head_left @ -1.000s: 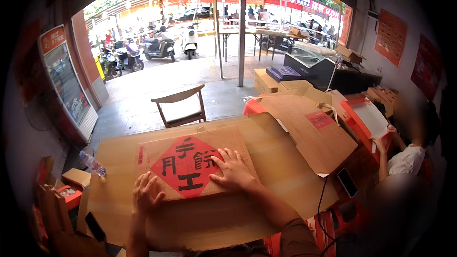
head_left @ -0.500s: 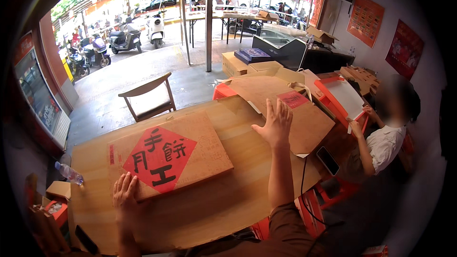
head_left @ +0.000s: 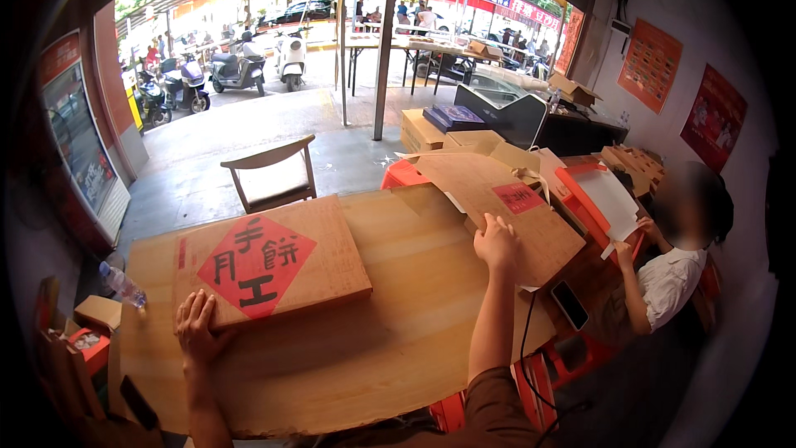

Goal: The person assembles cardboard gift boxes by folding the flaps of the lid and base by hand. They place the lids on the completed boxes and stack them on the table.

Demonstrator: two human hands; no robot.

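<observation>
A shallow brown cardboard box [head_left: 327, 261] with a red diamond label lies on the wooden table. My left hand [head_left: 197, 328] rests on its near left corner, fingers spread over the top. To the right, a large flat cardboard piece [head_left: 543, 236] with a small red label overhangs the table's far right part. My right hand [head_left: 497, 245] is at the left edge of that piece, fingers curled over it; the fingertips are partly hidden.
A co-worker [head_left: 663, 274] at the right holds a red box tray [head_left: 601, 199]. A phone [head_left: 570, 304] and a black cable [head_left: 524, 340] lie near the table's right edge. A plastic bottle [head_left: 123, 284] stands at the left edge; a wooden chair [head_left: 272, 174] stands beyond the table.
My right hand has come down from above the table, fingers spread, to the cardboard piece's edge and curled there. The labelled box has shifted slightly left with my left hand on it.
</observation>
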